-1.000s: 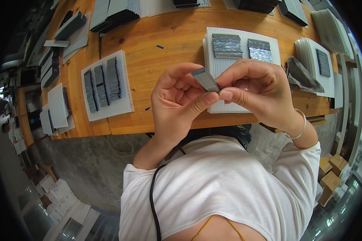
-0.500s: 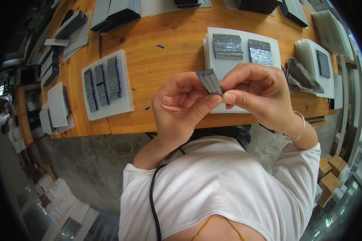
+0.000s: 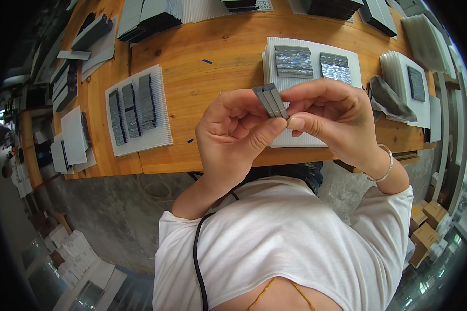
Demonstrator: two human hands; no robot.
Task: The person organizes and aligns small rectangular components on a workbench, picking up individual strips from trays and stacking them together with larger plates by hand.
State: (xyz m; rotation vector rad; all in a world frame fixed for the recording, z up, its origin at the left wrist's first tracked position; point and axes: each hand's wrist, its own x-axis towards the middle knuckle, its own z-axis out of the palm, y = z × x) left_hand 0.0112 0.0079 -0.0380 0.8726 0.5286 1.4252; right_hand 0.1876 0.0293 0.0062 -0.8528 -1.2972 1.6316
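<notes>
Between my two hands, above the table's near edge, a small bundle of thin grey strips (image 3: 271, 101) is held up at a tilt. My left hand (image 3: 236, 122) pinches it from the left between thumb and fingers. From the right, the thumb and fingertips of my right hand (image 3: 329, 111) close on its other side. The thumbs almost meet at the lower end of the bundle. Behind my right hand lie a block of shiny grey strips (image 3: 294, 61) and a second such block (image 3: 335, 67), both on a stack of white corrugated sheets (image 3: 301, 138), partly covered by my hands.
A white ribbed sheet (image 3: 164, 119) at left carries three rows of grey strips (image 3: 146, 101). A crumpled grey cloth (image 3: 389, 98) lies at right beside another stack of white sheets (image 3: 397, 61). Dark grey stacks (image 3: 153, 20) stand along the table's far side (image 3: 218, 39).
The bundle has shifted slightly upward and turned a little in my fingers, with its strips showing more. My right hand has moved slightly; both hands keep their pinch.
</notes>
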